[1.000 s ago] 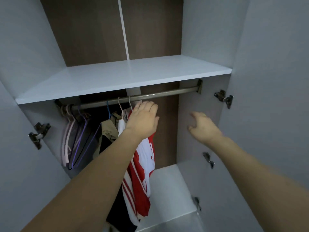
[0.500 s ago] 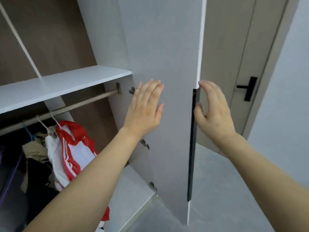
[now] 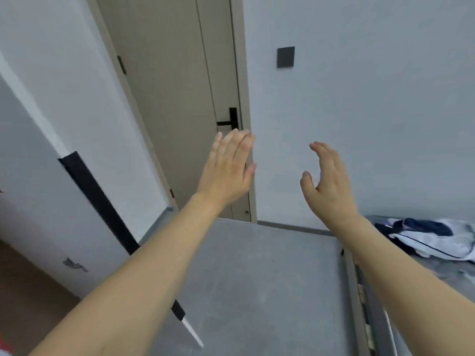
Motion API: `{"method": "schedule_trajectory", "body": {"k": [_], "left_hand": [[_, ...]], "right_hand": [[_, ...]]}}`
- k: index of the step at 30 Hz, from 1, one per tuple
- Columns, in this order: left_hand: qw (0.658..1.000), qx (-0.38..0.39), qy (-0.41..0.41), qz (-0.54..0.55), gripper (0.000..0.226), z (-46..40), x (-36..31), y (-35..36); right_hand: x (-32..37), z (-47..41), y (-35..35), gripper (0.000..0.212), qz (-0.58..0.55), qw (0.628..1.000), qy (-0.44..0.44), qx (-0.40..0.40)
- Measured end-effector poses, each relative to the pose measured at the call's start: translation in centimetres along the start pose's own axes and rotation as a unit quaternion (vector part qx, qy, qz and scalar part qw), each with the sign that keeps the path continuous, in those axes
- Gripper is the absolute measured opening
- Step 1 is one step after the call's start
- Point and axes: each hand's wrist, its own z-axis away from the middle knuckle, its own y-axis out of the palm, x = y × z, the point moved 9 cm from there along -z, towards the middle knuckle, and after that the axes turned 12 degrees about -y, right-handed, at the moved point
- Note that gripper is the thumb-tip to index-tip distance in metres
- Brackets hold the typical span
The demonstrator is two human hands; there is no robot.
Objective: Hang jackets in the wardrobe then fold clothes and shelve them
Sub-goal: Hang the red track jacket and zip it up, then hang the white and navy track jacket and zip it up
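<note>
Both hands are raised in open air: the left hand [image 3: 226, 168] with fingers straight and together, the right hand [image 3: 327, 181] with fingers loosely spread, neither holding or touching anything. A navy-and-white garment [image 3: 431, 238] lies crumpled well right of the right fingertips, while the wardrobe door [image 3: 46, 176] stands ajar left of the left fingers. A blind reach could likely snag that door's edge.

Bedroom in a home. Landmark: beige interior door [image 3: 180, 98] with black lever handle [image 3: 230, 120]. Left of the door: grey wardrobe door [image 3: 38, 163] with a long black edge pull [image 3: 102, 209]. Right of the door: black wall switch plate [image 3: 285, 57]; further right and lower, rumpled navy-and-white clothes [image 3: 431, 240] on a bed [image 3: 449, 273]. Below the door: grey floor [image 3: 257, 278].
</note>
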Motion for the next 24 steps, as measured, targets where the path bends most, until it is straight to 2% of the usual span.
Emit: {"method": "schedule_trajectory", "body": {"k": [9,15,19,24], "left_hand": [[0.985,0.129,0.092,0.071,0.053,-12.5,-9.5,21.8],[0.963,0.195,0.106,0.15,0.049,-19.0,-20.1,33.6],[0.943,0.253,0.166,0.137,0.052,-20.4,-27.9,41.9],[0.924,0.325,0.153,0.127,0.054,-22.9,-34.9,53.6]], "right_hand": [[-23.8,1.7,-4.7,0.052,0.101,0.978,0.18,0.017],[-37.1,4.5,-10.2,0.052,0.141,0.941,0.309,0.009],[-46.3,7.9,-13.4,0.05,0.149,0.909,0.39,-0.006],[-58.7,12.6,-15.7,0.055,0.143,0.866,0.479,0.025]]}}
